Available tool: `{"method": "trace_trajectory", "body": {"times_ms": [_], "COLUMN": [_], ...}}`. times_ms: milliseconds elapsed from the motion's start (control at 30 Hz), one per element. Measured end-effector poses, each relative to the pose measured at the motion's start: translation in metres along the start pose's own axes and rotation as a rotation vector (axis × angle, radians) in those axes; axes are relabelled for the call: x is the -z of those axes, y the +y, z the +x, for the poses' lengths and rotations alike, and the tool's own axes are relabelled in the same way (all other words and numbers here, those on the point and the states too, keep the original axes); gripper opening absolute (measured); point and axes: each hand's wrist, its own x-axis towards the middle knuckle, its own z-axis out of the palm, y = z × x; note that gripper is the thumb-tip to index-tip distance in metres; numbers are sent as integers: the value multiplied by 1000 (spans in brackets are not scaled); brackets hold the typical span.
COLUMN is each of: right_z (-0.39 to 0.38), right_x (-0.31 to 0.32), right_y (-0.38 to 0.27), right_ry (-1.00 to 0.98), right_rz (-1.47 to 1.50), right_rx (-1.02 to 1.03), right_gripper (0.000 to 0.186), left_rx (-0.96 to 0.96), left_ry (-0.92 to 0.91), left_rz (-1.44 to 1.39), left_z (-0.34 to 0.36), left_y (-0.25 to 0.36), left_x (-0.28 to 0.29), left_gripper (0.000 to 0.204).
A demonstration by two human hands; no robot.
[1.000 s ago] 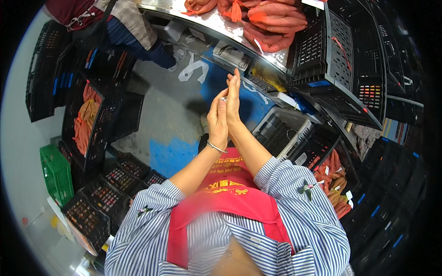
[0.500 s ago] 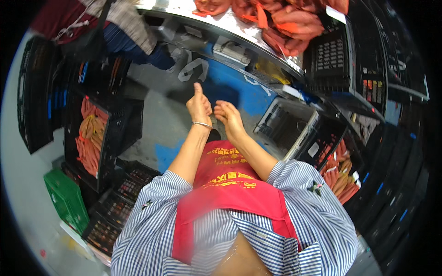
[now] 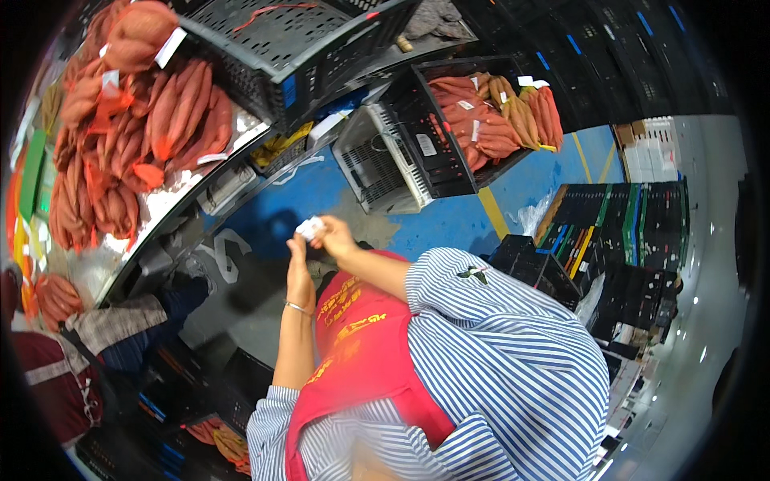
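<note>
My right hand (image 3: 335,238) is closed, its fingertips pinching a small crumpled-looking white piece (image 3: 308,228), perhaps paper labels. Just below and left of it, my left hand (image 3: 299,275) is upright with a bracelet at the wrist. Its fingers look stretched, their tips close to the white piece; whether they touch it I cannot tell. Both hands are in front of my red apron (image 3: 353,321), over the floor. To the left, red net bags of sweet potatoes (image 3: 180,108) are piled on a shiny table (image 3: 172,204).
A black crate (image 3: 425,144) of bagged sweet potatoes stands ahead to the right, beside a grey crate (image 3: 370,164). An empty black crate (image 3: 277,48) rests beyond the table's pile. Another person (image 3: 132,321) is at the left. Stacked crates (image 3: 626,224) stand at right.
My view has turned to the right, bringing the table to the left side. The white piece now shows in my right hand, where none showed before. My hands have come closer together.
</note>
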Motion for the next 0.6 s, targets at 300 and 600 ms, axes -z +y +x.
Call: {"method": "trace_trajectory", "body": {"times_ms": [300,600], "right_z": [42,151], "right_x": [144,121], "right_y": [-76,10], "right_ry": [-103,287], "right_rz": [736,69], "right_rx": [-6,-327], "right_gripper": [18,40], "left_rx": [-394,-126], "left_ry": [-380,342], "left_rz": [410,513], "left_z": [40,-37], "left_y": [41,-24], "left_x": [-130,68], "left_gripper": [49,39]}}
